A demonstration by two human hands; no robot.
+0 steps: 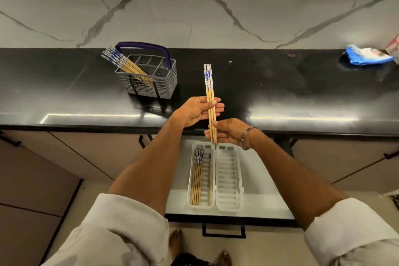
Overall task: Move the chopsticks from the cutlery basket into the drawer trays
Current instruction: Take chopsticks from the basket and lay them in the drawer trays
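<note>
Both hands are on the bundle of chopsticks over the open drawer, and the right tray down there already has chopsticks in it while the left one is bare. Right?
Not quite: the trays are swapped. The head view shows the left tray already has chopsticks in it, while the right tray is bare. The rest stands: left hand and right hand are both on the bundle of chopsticks over the open drawer.

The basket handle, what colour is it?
Dark purple-blue; the handle arches over the grey cutlery basket, seen in the head view.

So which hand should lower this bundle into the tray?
Probably the right hand: it grips the chopsticks at their lower ends, directly above the drawer trays. The left hand holds them higher up.
</note>
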